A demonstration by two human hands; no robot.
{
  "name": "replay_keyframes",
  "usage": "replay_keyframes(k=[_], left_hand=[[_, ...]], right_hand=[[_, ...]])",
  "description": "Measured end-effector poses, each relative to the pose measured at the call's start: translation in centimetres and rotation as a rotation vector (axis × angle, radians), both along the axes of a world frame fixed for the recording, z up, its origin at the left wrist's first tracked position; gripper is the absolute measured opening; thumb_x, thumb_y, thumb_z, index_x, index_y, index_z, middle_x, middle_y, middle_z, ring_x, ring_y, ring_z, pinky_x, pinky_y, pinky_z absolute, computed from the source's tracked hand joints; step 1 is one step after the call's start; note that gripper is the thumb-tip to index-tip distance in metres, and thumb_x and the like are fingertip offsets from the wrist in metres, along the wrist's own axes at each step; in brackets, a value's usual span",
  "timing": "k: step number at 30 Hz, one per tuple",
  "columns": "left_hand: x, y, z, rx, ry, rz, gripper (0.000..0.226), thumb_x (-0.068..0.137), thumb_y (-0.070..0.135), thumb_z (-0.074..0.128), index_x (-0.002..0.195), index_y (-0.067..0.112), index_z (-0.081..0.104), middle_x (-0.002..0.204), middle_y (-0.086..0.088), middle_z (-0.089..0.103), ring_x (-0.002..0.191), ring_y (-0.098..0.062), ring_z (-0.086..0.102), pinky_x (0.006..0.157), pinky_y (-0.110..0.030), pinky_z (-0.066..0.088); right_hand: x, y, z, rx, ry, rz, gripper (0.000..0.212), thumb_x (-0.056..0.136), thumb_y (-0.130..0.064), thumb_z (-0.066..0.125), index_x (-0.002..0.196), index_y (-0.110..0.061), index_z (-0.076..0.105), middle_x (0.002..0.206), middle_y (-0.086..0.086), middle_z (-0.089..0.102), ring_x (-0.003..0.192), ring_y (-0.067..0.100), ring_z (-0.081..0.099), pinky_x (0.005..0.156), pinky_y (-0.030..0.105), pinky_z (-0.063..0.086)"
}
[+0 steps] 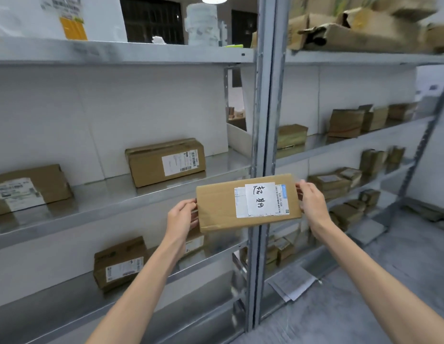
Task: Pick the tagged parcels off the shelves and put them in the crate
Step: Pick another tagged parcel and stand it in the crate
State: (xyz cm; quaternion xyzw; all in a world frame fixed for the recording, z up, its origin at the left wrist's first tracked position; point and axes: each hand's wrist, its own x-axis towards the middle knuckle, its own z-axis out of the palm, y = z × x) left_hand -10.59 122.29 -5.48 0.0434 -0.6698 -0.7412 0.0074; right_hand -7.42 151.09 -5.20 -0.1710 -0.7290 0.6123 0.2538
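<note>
Cardboard, brown and flat: a parcel (216, 209) is held up in mid-air, clear of every shelf, in front of the grey post (263, 120) where two shelf bays meet. The left hand (181, 217) grasps its left end, fingers curled over the edge. The right hand (311, 202) grasps the right end in the same way. Both forearms are bare. On the parcel's face a white tag (260, 198) with handwritten characters lies over a printed label.

Low on the right, loose papers (291, 281) lie on the grey floor (364, 306) by the foot of the rack. In the left bay, one labelled box (118, 263) sits on the lower shelf (67, 294). On the middle shelf (92, 202) stand two more, one at the left edge (27, 188) and one further in (165, 161), well apart. The right bay holds many smaller boxes (345, 122) on several levels, blurred. On the top shelf (116, 53) white foam boxes (102, 18) stand at the left, and torn cartons (352, 33) are piled at the right.
</note>
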Motion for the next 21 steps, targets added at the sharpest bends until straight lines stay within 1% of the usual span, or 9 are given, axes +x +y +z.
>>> replay_keyframes(k=[2,4,7,11,13,15,16,18,21], left_hand=[[0.4,2.9,0.2,-0.009,0.005,-0.036,0.026,0.102,0.009,0.042,0.107,0.012,0.067,0.105,-0.005,0.072,0.095,-0.017,0.068,0.086,-0.036,0.055],[0.6,6.0,0.0,-0.027,0.009,-0.090,0.026,0.103,0.012,0.043,0.111,0.012,0.067,0.111,-0.007,0.071,0.104,-0.022,0.067,0.089,-0.037,0.056],[1.2,10.9,-0.6,-0.032,0.022,-0.191,0.025,0.104,0.015,0.045,0.115,0.010,0.066,0.111,-0.008,0.070,0.105,-0.023,0.066,0.082,-0.033,0.055],[2.0,18.3,-1.8,-0.010,-0.015,-0.332,0.025,0.102,0.013,0.048,0.115,0.006,0.067,0.111,-0.014,0.071,0.102,-0.026,0.067,0.077,-0.033,0.055],[2.7,22.2,-2.2,0.006,-0.037,-0.423,0.025,0.101,0.015,0.049,0.115,0.007,0.068,0.112,-0.012,0.071,0.103,-0.025,0.067,0.078,-0.033,0.055],[3.6,26.2,-2.3,0.022,-0.052,-0.522,0.025,0.102,0.015,0.048,0.117,0.006,0.066,0.112,-0.011,0.070,0.105,-0.024,0.066,0.080,-0.033,0.054],[4.2,27.9,-2.2,0.030,-0.055,-0.566,0.025,0.102,0.014,0.047,0.116,0.005,0.066,0.110,-0.011,0.070,0.104,-0.024,0.065,0.081,-0.032,0.054],[5.0,31.4,-2.1,0.058,-0.069,-0.657,0.024,0.100,0.011,0.048,0.112,0.004,0.068,0.104,-0.012,0.070,0.097,-0.025,0.065,0.077,-0.033,0.054],[6.6,36.4,-2.3,0.047,-0.087,-0.807,0.024,0.096,0.008,0.050,0.107,0.003,0.070,0.093,-0.013,0.071,0.083,-0.022,0.064,0.070,-0.033,0.054]], right_hand=[[1.4,2.5,0.5,0.017,0.022,-0.039,0.032,0.103,-0.039,0.040,0.100,-0.019,0.064,0.099,0.000,0.070,0.102,0.023,0.065,0.095,0.046,0.049],[3.1,5.3,0.8,0.029,0.032,-0.101,0.032,0.103,-0.038,0.041,0.105,-0.017,0.065,0.101,-0.001,0.070,0.103,0.022,0.065,0.093,0.042,0.049],[6.3,9.8,0.8,0.066,0.012,-0.214,0.038,0.099,-0.044,0.042,0.109,-0.016,0.066,0.106,0.001,0.071,0.103,0.021,0.065,0.096,0.042,0.049],[11.5,15.4,0.2,0.069,-0.003,-0.378,0.034,0.100,-0.040,0.043,0.106,-0.016,0.065,0.104,0.002,0.071,0.101,0.022,0.065,0.093,0.041,0.048],[14.4,17.9,0.0,0.053,-0.007,-0.466,0.032,0.101,-0.038,0.043,0.105,-0.014,0.064,0.102,0.002,0.070,0.097,0.020,0.064,0.087,0.035,0.048],[17.4,20.0,-0.1,0.029,0.012,-0.562,0.031,0.104,-0.031,0.042,0.108,-0.009,0.063,0.099,0.000,0.067,0.088,0.014,0.062,0.075,0.022,0.047],[18.9,20.8,-0.1,0.024,0.016,-0.615,0.030,0.104,-0.030,0.043,0.108,-0.007,0.062,0.096,-0.001,0.066,0.086,0.013,0.060,0.070,0.019,0.046],[21.9,22.1,-0.3,0.037,0.002,-0.718,0.029,0.103,-0.029,0.044,0.107,-0.007,0.062,0.094,-0.001,0.066,0.089,0.016,0.060,0.074,0.026,0.045],[26.3,23.4,-0.3,0.039,-0.026,-0.897,0.032,0.103,-0.034,0.043,0.108,-0.009,0.062,0.103,0.005,0.069,0.097,0.022,0.063,0.085,0.036,0.047]])
